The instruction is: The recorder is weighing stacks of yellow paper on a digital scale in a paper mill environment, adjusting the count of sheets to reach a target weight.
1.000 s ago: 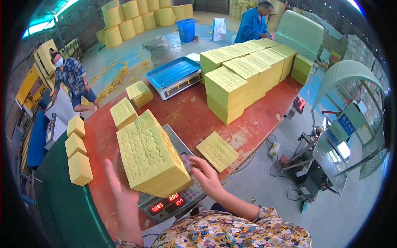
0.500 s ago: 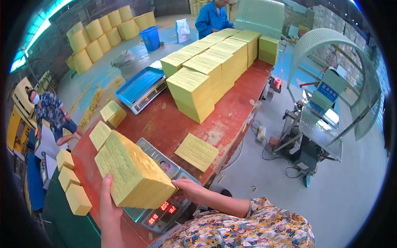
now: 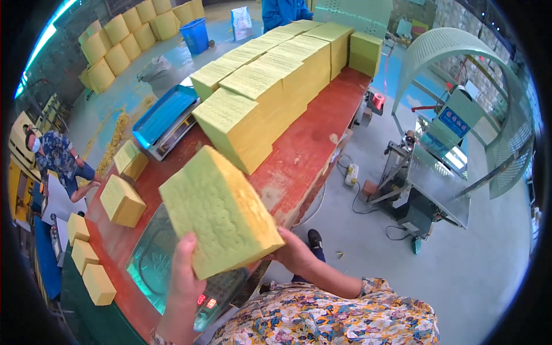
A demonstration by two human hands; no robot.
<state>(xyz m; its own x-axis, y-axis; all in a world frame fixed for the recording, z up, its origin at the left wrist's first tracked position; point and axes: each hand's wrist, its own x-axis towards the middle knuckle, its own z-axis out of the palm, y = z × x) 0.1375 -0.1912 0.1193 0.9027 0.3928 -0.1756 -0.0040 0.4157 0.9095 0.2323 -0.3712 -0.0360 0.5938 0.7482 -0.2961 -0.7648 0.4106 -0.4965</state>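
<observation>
Between my two hands I hold a thick stack of yellow paper, tilted, its embossed top sheet facing up. My left hand grips the near left side with the thumb on top. My right hand closes on the near right corner, its fingertips partly hidden. Below the stack is a digital scale with a shiny plate and red lit digits. A smaller yellow paper block sits beside the scale, with another block behind it.
Long rows of yellow stacks stand on the red table. A blue-tray scale is left of them. Small blocks line the left edge. A machine stands at right. Two people are nearby.
The held stack has moved right and up off the scale, uncovering more of its plate. The view has shifted, and the flat yellow piece on the table is now hidden.
</observation>
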